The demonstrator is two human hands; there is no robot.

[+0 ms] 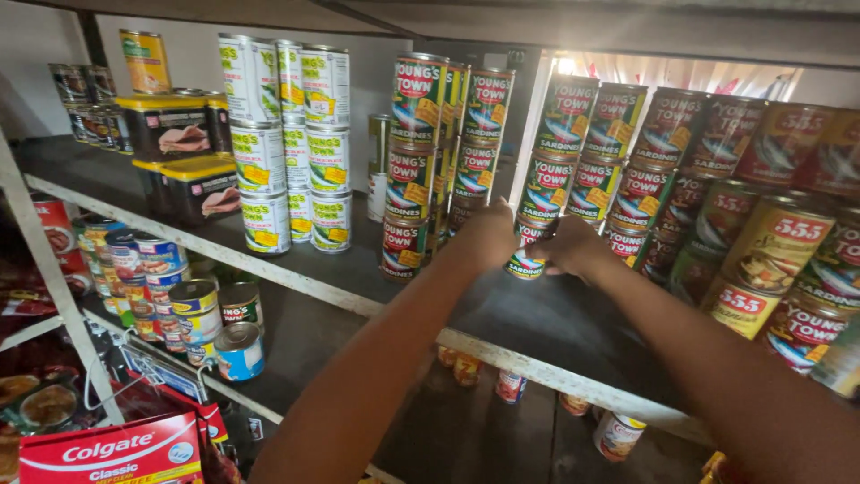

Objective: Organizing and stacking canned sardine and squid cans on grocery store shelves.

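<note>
Green-red can (527, 260) — clamped between left hand (488, 235) and right hand (573, 246); neighbouring can stack (560, 148) could be toppled if nudged.

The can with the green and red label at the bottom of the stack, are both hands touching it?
Touching. The head view shows the left hand and right hand wrapped around the can from either side, fingers pressed on its label with no gap.
</note>
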